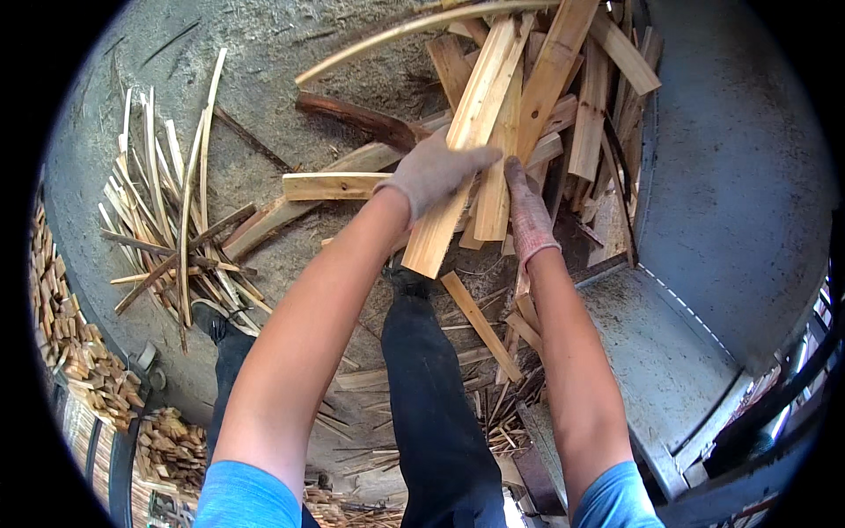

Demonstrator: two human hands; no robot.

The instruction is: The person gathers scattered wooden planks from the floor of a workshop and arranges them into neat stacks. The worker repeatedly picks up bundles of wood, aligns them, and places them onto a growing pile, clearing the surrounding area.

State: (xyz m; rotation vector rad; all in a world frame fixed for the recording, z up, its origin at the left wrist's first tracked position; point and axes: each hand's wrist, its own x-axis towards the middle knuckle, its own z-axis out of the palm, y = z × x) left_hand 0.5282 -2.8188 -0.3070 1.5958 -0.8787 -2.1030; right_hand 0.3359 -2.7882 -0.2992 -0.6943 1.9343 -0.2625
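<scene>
My left hand (436, 174), in a pale work glove, is closed round a long light wooden plank (476, 101); its thumb lies across the top face, and the other fingers are hidden under the wood. The plank slants from near my leg up toward the far side. My right hand (531, 214), in a dirtier reddish glove, grips the near end of a wider knotted plank (549, 84) at its edge. Its thumb shows, while its fingers are mostly out of sight. A shorter plank (495, 198) lies between the two hands.
A heap of planks and offcuts (591, 123) spreads beyond my hands. Thin strips (163, 202) are piled at left on the dusty floor (264, 114). Grey metal panels (722, 158) stand at right. Stacked cut wood (75, 339) lines the left edge. A loose slat (481, 324) lies by my leg.
</scene>
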